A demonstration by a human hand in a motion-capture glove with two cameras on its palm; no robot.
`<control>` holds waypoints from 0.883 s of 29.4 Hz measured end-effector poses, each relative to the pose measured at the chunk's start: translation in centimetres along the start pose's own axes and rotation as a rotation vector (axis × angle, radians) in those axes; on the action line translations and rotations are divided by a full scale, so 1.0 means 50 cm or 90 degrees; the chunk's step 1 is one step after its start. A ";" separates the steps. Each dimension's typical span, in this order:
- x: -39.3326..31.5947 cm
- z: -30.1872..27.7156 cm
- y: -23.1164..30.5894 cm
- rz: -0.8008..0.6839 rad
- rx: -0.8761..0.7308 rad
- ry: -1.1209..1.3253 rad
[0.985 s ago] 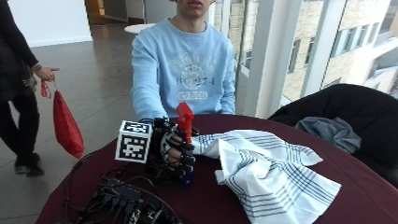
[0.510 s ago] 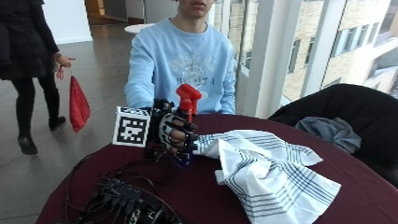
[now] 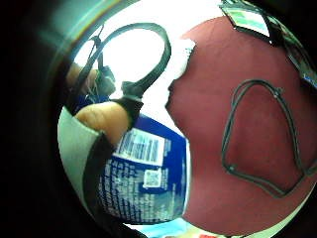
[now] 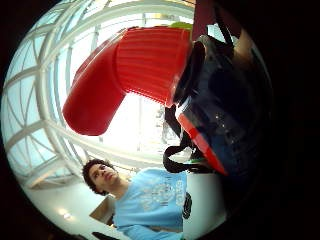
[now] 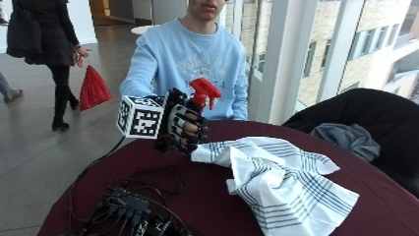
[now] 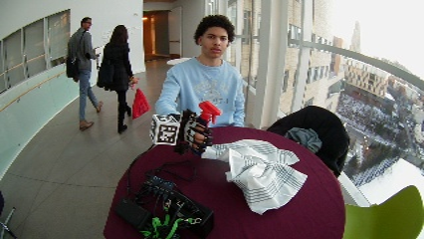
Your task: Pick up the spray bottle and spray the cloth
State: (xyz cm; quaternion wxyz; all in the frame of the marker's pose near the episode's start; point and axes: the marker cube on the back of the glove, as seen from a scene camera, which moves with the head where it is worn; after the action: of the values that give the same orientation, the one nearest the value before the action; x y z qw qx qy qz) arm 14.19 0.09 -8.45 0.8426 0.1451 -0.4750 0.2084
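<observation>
I see my operator in a light blue sweatshirt (image 5: 190,61) with a pale printed graphic across the chest and long sleeves. The right hand (image 5: 185,129) wears a black glove made of straps and loops, leaving fingertips bare.

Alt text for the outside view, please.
A gloved right hand holds a spray bottle with a red trigger head above a maroon table. A striped cloth lies crumpled on the table beside it.
</observation>
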 end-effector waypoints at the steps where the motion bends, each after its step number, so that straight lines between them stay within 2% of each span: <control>1: -0.002 0.004 0.002 0.009 -0.006 0.003; 11: -0.003 0.043 0.025 0.127 -0.092 0.046; 18: -0.014 0.052 0.022 0.151 -0.130 0.099; 26: -0.011 0.062 0.025 0.187 -0.152 0.075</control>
State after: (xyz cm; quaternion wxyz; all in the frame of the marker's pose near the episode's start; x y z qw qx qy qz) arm 11.05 -0.29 -7.30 0.8409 -0.0393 -0.4620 0.2791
